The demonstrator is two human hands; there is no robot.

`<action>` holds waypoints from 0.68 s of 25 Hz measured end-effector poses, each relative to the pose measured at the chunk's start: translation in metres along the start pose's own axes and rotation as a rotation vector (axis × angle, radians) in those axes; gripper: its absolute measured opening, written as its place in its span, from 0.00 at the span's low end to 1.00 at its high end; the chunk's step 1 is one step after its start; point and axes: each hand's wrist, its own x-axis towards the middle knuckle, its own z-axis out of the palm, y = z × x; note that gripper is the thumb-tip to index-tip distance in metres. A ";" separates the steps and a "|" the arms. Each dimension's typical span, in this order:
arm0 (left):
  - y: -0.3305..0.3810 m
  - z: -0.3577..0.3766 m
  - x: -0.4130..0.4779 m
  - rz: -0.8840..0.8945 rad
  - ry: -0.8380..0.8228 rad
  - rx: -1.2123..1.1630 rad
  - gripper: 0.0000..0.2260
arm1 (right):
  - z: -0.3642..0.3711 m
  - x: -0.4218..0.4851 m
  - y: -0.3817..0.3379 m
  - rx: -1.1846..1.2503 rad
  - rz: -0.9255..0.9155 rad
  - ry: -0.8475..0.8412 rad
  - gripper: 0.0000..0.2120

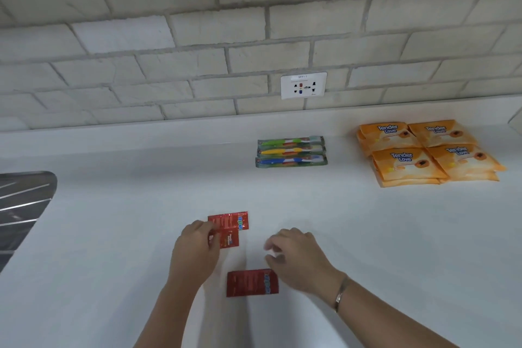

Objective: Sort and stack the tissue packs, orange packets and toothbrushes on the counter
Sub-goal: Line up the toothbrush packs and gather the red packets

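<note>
Red packets (pixel 252 282), three of them, lie well below the wall socket (pixel 303 85). Your left hand (pixel 197 246) pinches one, which overlaps a second. The third runs left-right under your right hand (pixel 296 254), loosely curled and empty. Three toothbrushes (pixel 291 151) lie left-right just below the socket. Four tissue packs (pixel 423 151) top stacks to its lower right.
</note>
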 end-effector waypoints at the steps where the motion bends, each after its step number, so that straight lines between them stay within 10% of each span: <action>1: -0.004 0.002 -0.008 0.035 0.021 0.020 0.06 | 0.003 -0.004 -0.003 -0.017 -0.033 -0.015 0.15; 17: -0.015 0.000 -0.031 0.362 0.040 0.344 0.16 | -0.011 0.017 0.010 -0.258 -0.080 -0.032 0.14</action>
